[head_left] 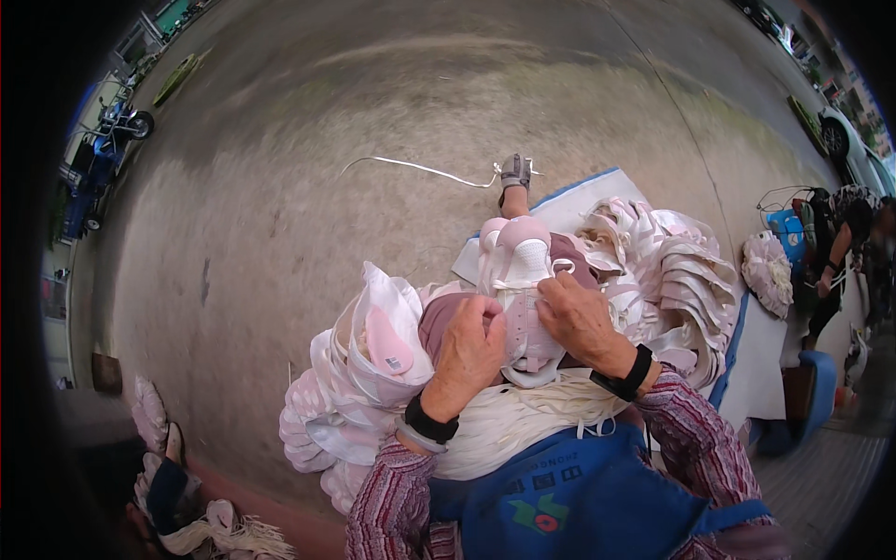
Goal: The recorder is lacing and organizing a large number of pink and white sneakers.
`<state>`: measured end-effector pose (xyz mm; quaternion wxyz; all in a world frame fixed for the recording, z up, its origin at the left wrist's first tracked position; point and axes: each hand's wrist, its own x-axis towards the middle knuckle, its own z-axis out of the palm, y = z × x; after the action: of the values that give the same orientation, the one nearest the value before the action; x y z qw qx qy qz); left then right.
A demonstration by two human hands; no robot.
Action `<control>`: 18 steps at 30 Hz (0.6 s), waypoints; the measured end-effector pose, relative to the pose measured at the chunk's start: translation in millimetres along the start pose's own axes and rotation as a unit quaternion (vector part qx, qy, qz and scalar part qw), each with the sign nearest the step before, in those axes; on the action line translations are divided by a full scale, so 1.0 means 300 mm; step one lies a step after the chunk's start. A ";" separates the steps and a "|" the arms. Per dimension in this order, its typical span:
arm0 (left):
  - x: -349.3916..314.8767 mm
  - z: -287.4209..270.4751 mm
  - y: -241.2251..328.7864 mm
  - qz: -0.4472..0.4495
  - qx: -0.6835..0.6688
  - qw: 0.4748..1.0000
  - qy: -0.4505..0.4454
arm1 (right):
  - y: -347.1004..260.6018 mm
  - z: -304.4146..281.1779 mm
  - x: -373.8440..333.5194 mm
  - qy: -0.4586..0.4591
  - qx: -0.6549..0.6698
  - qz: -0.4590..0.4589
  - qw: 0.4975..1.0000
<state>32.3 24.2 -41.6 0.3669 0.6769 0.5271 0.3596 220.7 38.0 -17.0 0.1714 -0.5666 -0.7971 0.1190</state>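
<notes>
A white and pink shoe upper (528, 327) lies across my lap, with a white lace threaded through its front. My left hand (471, 350) is closed at the upper's left edge, its fingertips pressed together; whatever they hold is hidden. On the other side, my right hand (581, 320) pinches at the right edge beside the lacing, but the thing in its fingertips is too small to make out. A thick bundle of white shoelaces (509, 425) lies below the upper, over my blue apron (569, 495).
Piled shoe uppers (359, 373) sit at my left, and a larger stack (686, 275) at my right on a white sheet (761, 373). A loose lace (411, 166) lies on the concrete beyond a sandalled foot (515, 175). Other people (840, 247) sit at the far right.
</notes>
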 end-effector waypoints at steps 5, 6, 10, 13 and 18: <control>0.095 0.053 -0.048 -0.156 0.004 0.986 -0.066 | 0.014 0.026 0.003 -0.014 0.005 -0.002 1.000; 0.108 0.062 -0.054 -0.157 0.007 0.985 -0.069 | 0.015 0.024 0.003 -0.022 0.010 0.002 1.000; 0.144 0.088 -0.066 -0.203 0.019 0.975 -0.085 | 0.033 -0.012 -0.021 -0.099 0.062 0.000 0.993; 0.152 0.082 -0.001 -0.257 -0.038 0.961 -0.090 | 0.054 -0.075 -0.058 -0.169 0.110 -0.020 0.979; 0.148 0.092 0.017 -0.330 -0.185 0.924 -0.048 | 0.053 -0.124 -0.095 -0.208 0.207 -0.038 0.955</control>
<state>67.0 63.3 -45.8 0.6085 0.4012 0.6263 0.2765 258.1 16.1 7.1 0.1199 -0.4509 -0.7939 0.3899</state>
